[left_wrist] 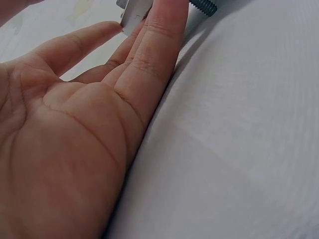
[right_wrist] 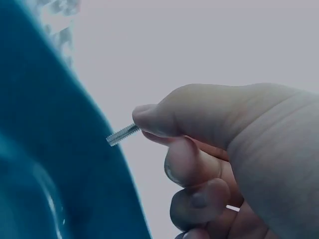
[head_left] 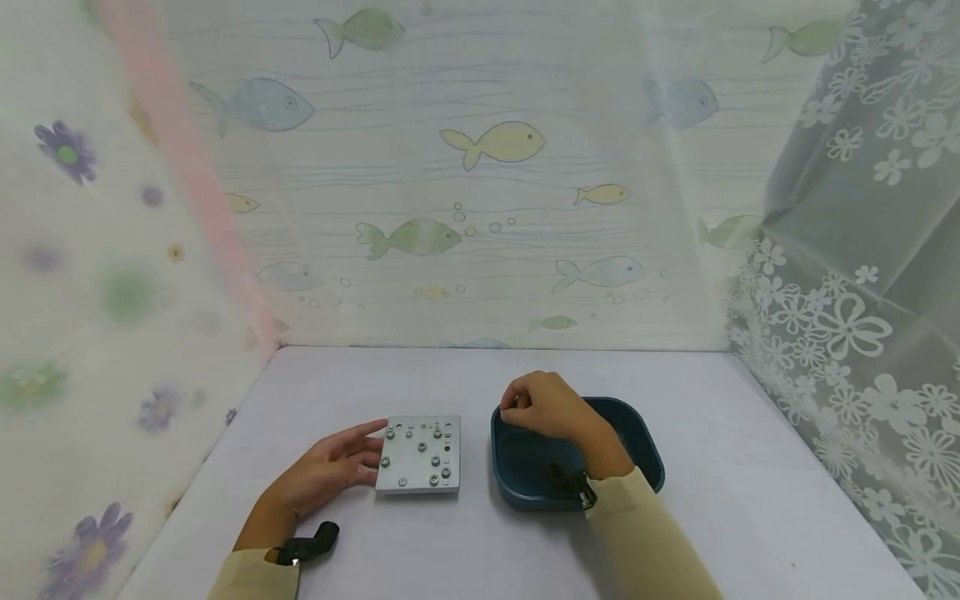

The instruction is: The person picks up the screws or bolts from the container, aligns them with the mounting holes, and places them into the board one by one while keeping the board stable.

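A square silver metal plate [head_left: 417, 467] with holes and several socket-head screws lies at the middle left. My left hand [head_left: 330, 468] is at its left edge, fingers mostly straight and touching it; some fingertips are hidden by the plate. In the left wrist view the little-finger side of the hand [left_wrist: 75, 139] lies along the white cloth, and a screw's threaded end [left_wrist: 203, 6] shows past a finger. Over the left rim of a dark blue bin [head_left: 525, 500] is my right hand [head_left: 551, 406]. Its thumb and forefinger pinch a small screw [right_wrist: 123, 134], whose threaded end points out; the head is hidden.
White cloth covers the table [head_left: 390, 550]. A fish-print curtain [head_left: 480, 208] hangs behind it, with a flowered curtain [head_left: 90, 333] on the left and a lace one [head_left: 862, 333] on the right. Each wrist carries a black camera mount [head_left: 309, 546].
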Available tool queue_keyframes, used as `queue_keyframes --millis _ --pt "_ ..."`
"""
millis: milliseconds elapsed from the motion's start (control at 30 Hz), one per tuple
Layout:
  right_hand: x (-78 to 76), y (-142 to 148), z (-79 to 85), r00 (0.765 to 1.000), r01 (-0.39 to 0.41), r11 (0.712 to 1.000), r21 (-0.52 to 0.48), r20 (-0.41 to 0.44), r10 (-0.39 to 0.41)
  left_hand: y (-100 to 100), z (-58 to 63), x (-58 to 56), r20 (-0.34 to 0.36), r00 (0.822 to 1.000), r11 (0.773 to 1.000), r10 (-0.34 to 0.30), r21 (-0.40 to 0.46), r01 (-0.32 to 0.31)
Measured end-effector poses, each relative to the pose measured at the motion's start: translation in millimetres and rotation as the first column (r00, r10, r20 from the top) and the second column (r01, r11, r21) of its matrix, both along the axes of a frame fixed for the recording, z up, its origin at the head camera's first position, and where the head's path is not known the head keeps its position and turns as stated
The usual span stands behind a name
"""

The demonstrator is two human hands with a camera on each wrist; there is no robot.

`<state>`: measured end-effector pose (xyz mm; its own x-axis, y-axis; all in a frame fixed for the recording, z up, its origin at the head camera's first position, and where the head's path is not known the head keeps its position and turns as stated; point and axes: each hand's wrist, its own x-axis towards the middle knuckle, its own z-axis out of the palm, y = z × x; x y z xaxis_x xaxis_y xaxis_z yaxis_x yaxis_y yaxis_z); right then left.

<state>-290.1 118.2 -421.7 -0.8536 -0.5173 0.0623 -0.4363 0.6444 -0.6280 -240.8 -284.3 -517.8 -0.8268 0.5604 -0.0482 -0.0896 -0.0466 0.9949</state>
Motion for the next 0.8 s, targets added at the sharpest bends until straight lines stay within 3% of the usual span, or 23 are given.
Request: queue_keyframes --millis 433,800 --pt "16.8 -12.1 3.9 0.996 0.085 0.990 -0.109 -0.031 -0.088 4.2 0.5 1.4 0.012 0.998 0.997 0.060 -0.057 -0.059" --pt "25.4 -31.0 -5.8 0.992 0.120 0.983 -0.142 -0.020 -0.124 6.6 2.2 0.6 0.013 0.995 0.990 0.097 -0.100 -0.096"
